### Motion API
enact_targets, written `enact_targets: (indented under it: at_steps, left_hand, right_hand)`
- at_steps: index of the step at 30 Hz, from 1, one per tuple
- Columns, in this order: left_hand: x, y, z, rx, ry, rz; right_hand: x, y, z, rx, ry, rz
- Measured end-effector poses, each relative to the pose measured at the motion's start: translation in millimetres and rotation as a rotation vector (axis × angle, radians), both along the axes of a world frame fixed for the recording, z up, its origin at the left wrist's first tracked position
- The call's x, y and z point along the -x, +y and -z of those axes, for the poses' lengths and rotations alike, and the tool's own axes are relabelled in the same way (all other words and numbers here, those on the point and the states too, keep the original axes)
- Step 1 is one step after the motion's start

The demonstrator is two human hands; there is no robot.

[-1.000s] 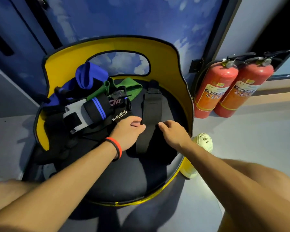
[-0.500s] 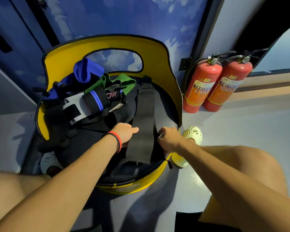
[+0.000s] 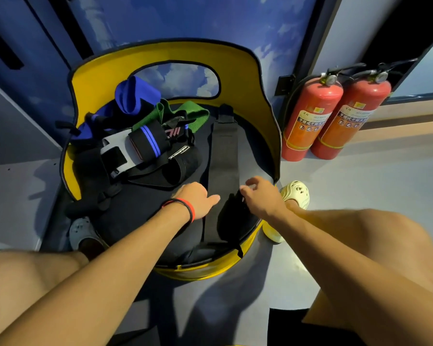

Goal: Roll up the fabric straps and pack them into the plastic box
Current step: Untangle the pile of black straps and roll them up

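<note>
Grip of right hand (image 3: 261, 198) on black strap (image 3: 223, 158) is unclear.

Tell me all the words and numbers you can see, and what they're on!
Nothing reads clearly enough to quote.
Left fire extinguisher: label with Chinese characters, too blurred to read.
Right fire extinguisher: same kind of label, also too blurred.
Small white-lettered tag on a black strap: too small to read.
Red logo marks among the straps: no letters can be made out.
</note>
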State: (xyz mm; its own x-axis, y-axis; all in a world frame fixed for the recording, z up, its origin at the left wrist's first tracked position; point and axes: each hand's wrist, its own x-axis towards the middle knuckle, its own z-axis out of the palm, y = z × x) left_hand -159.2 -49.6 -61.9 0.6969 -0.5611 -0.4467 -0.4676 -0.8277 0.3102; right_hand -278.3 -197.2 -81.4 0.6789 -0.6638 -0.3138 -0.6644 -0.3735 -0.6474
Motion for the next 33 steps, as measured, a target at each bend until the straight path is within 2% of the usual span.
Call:
enact_targets:
  at_steps: [2,4,7,10,17,22,27,29,33]
  left_hand:
    - [-6,-6,-3,0.02,-0.14,-0.023]
    - [-9,-13,-2,0.161,-0.234,-0.067]
    - [-10,-27,4,0.323,-0.195,-0.017]
    - [-5,-36,21,0.311,-0.17,-0.015]
    - [-9,-50,37,0.363,-0.228,-0.115]
    - [-29,-66,40,0.345,-0.239,-0.11]
    - [-27,-58,37,0.368,-0.137,-0.059]
    - [-19,-44,35,0.395,-0.077,-0.039]
    - [3,-10,32,0.472,-0.03,-0.038]
  right_hand:
    - [-7,-5,2,0.0,-0.09,0.031]
    - [-15,-9,5,0.083,-0.155,-0.008]
    - [-23,-13,9,0.222,-0.155,-0.166]
    - [-28,-10,16,0.326,-0.094,-0.278]
    - [-50,-16,30,0.397,-0.163,-0.217]
    - [-68,-37,29,0.382,-0.166,-0.269]
    - [-60,-46,14,0.162,-0.14,-0.283]
    - [-47,-41,7,0.137,-0.16,-0.252]
    - [-12,-22,1,0.154,-0.007,-0.281]
